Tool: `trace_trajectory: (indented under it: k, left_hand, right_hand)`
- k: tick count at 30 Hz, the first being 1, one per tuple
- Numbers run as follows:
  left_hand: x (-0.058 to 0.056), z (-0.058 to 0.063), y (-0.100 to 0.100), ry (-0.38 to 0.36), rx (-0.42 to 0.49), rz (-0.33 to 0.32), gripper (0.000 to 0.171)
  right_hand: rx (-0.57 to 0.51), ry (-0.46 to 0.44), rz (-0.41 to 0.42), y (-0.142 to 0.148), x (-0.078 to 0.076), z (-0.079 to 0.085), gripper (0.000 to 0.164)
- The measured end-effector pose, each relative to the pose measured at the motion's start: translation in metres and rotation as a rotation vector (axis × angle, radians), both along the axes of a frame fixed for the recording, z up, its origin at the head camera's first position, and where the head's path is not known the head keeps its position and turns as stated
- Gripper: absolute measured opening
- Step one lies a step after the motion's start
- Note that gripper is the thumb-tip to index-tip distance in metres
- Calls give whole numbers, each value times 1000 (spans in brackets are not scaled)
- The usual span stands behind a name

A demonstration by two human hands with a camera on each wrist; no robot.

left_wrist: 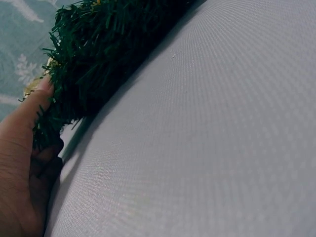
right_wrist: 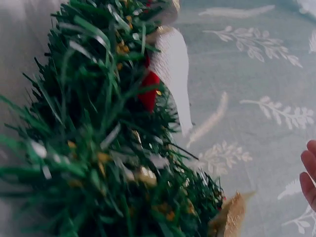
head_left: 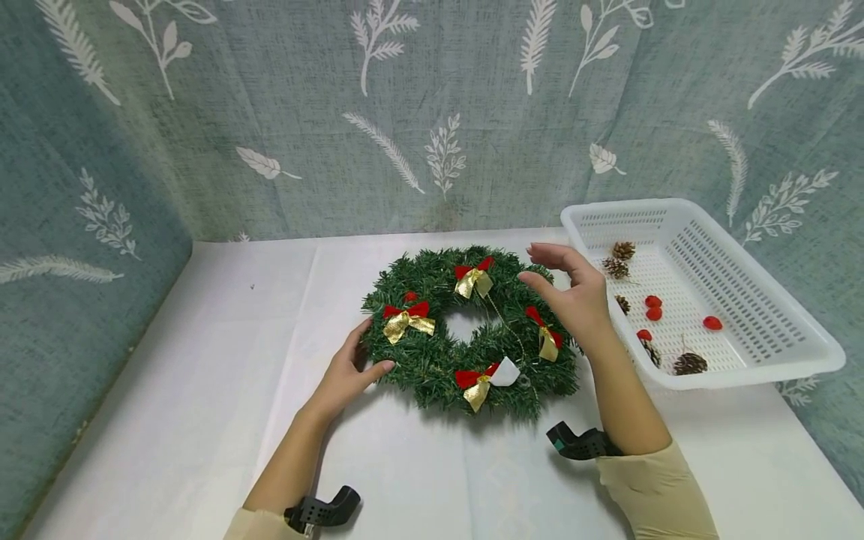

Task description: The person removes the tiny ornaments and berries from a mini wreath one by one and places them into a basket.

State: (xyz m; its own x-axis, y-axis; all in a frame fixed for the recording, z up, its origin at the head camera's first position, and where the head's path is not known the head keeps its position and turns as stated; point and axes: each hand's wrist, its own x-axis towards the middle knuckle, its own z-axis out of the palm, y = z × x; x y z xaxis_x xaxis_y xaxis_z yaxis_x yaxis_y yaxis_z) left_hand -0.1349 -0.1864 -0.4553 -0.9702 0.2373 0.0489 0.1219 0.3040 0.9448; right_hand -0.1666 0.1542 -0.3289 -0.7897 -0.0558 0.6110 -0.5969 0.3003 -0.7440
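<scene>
A green artificial wreath (head_left: 432, 367) with red and gold bows lies on the white-covered table. My left hand (head_left: 344, 379) grips its left edge, the thumb on top; in the left wrist view the fingers are partly hidden beneath the greenery (left_wrist: 94, 64). Over the wreath's right side, my right hand (head_left: 574, 292) hovers with thumb and fingers curved apart, holding nothing. Bows sit at the back (head_left: 474, 277), left (head_left: 409, 321), right (head_left: 545, 334) and front (head_left: 476, 384). A white piece (head_left: 505, 373) shows beside the front bow. One small red ball (head_left: 410, 297) sits among the left needles.
At the right stands a white perforated plastic basket (head_left: 763, 371) holding several pine cones (head_left: 690, 364) and small red balls (head_left: 712, 322). The right forearm is close to its near left corner. A patterned green curtain (head_left: 405, 112) hangs behind the table (head_left: 202, 390).
</scene>
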Motion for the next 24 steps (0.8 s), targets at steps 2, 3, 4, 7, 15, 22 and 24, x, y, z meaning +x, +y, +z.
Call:
trace_trajectory:
  k: [2, 3, 4, 7, 15, 22, 24]
  left_hand:
    - [0, 0, 0, -1, -3, 2, 83]
    - [0, 1, 0, 0, -5, 3, 83]
    - [1, 1, 0, 1, -6, 3, 83]
    - [1, 1, 0, 0, -8, 4, 83]
    - [1, -1, 0, 8, -13, 6, 83]
    - [0, 0, 0, 18, -16, 10, 83]
    - [0, 0, 1, 18, -15, 10, 83]
  right_hand:
    - [19, 4, 8, -4, 1, 0, 41]
    - [28, 11, 11, -6, 1, 1, 41]
    - [33, 13, 15, -9, 1, 1, 41]
    - [49, 12, 26, -15, 2, 0, 40]
    - [82, -3, 69, -33, 4, 2, 39]
    - [92, 19, 122, -47, 5, 2, 40]
    - [97, 44, 141, -52, 5, 2, 41]
